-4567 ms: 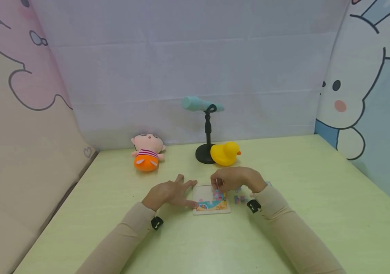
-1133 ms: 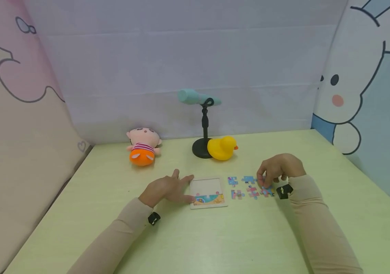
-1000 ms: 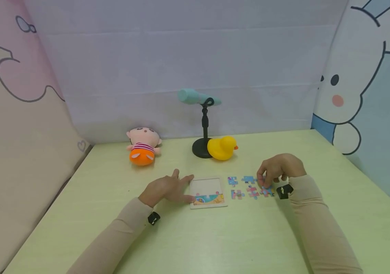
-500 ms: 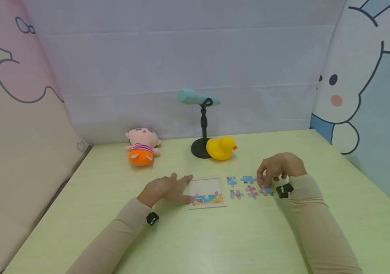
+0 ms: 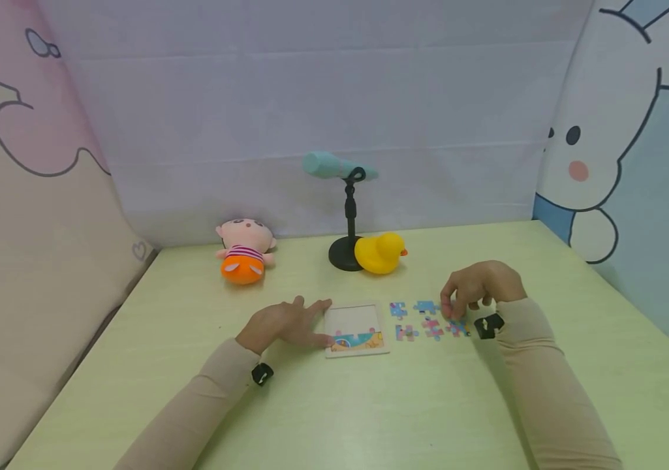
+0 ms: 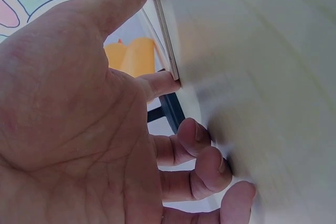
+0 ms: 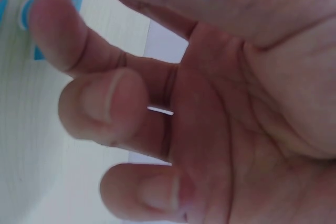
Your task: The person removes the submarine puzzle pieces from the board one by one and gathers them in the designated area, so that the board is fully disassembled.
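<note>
A square puzzle board (image 5: 359, 354) lies on the table, its near part filled with a blue and orange beach picture and its far part bare. My left hand (image 5: 280, 326) spans the board's left side, thumb and index finger straight against its edge; the left wrist view shows the other fingers loosely bent. To the right, several blue and pink jigsaw pieces (image 5: 406, 333) are spread in two rows. At the far right of these, my right hand (image 5: 481, 286) pinches a jigsaw piece (image 7: 39, 53), mostly hidden by its fingers.
Behind the board stands a turquoise microphone (image 5: 328, 166) on a black stand (image 5: 350, 209). A yellow rubber duck (image 5: 380, 253) is beside its base, and a plush doll (image 5: 244, 253) in orange shorts lies back left. A pale curtain (image 5: 322, 98) closes off the far table edge.
Since the oldest frame, my right hand has moved right from the board, and pieces on its right side now lie off it. During the last second both hands stay nearly still.
</note>
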Demonstrator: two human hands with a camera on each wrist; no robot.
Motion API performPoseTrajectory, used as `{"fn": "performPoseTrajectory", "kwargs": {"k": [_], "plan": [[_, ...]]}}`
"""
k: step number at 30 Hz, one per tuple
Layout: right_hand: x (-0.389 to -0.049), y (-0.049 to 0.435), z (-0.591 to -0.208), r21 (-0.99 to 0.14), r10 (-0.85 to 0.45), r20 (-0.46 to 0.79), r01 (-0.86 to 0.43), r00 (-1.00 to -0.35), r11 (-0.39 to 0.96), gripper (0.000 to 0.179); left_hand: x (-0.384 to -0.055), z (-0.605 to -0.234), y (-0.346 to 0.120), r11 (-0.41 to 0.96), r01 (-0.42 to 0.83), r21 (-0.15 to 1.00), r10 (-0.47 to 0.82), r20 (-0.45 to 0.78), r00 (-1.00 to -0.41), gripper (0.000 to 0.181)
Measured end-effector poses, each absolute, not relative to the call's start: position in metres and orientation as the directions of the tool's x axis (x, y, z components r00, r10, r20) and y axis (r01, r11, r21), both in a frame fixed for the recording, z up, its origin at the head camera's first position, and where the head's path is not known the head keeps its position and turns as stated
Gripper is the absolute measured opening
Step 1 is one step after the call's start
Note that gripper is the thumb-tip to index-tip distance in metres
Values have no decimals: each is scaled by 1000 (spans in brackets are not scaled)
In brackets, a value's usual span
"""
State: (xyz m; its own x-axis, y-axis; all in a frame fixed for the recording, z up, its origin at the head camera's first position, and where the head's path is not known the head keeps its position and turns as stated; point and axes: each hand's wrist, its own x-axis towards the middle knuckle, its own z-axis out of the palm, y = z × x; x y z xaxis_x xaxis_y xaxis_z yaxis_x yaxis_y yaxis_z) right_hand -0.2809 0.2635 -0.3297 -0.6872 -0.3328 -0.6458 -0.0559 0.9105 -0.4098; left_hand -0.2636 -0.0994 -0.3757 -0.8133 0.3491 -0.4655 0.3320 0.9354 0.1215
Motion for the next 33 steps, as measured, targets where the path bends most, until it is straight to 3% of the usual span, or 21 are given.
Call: {"fn": "performPoseTrajectory", "kwargs": {"k": [6, 18, 33], "plan": [[-284, 263, -330, -421, -352, -636, -73, -686, 904, 9, -264, -376, -100, 938, 326, 116, 341, -467, -816, 88], [-289, 248, -323, -498, -542, -515, -283, -664, 820, 8, -263, -372, -99, 937, 326, 129, 347, -460, -817, 89], [-285, 227, -322, -532, -603, -432, -350, -671, 771, 21, -264, -376, -102, 924, 357, 138, 379, -457, -805, 93]]}}
